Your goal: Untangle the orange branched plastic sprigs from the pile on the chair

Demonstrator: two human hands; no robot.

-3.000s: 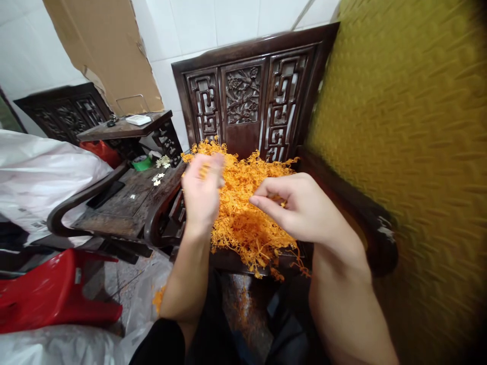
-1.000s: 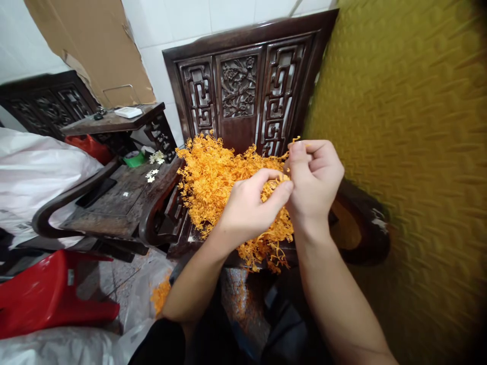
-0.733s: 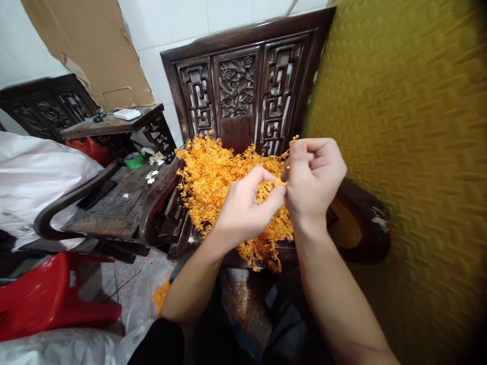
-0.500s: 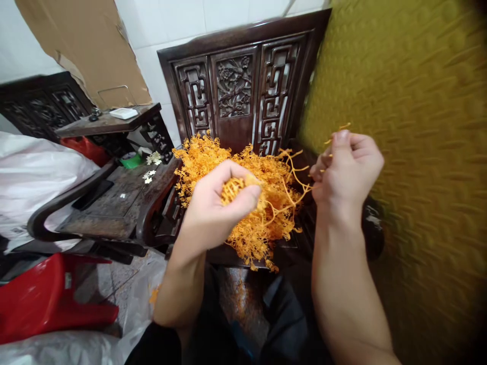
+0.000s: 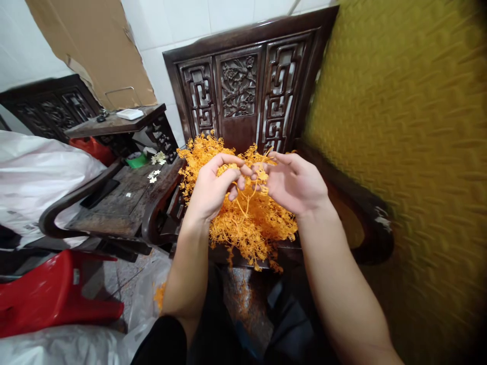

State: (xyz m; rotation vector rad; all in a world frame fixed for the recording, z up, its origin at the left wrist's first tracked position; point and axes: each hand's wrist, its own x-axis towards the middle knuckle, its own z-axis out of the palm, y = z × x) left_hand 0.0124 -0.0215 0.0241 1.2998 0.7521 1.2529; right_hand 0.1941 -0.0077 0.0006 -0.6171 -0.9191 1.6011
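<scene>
A large heap of orange, thin-branched sprigs with tiny flower-like tips [image 5: 243,238] lies on the seat of a dark carved wooden chair [image 5: 239,126]. Over the heap, my left hand [image 5: 216,185] is closed, with bits of orange sprig showing between thumb and fingers. A forked orange stem hangs below its fingertips. My right hand [image 5: 299,185] faces it from the right, palm up and fingers stretched out, their tips close to the left hand's fingers. A small orange piece shows by those right fingertips; whether they touch it I cannot tell.
Left of the heap stands another wooden chair [image 5: 110,203] with green tape [image 5: 136,160] and small pale flower pieces [image 5: 154,176] on it. A red plastic stool [image 5: 49,294], a white sack [image 5: 41,177] and clear plastic [image 5: 148,289] are lower left. A yellow textured panel [image 5: 411,126] rises at right.
My right hand has come left from beside the yellow panel to my left hand. Its pinched fingers have opened, and the stretched branch between the hands is gone.
</scene>
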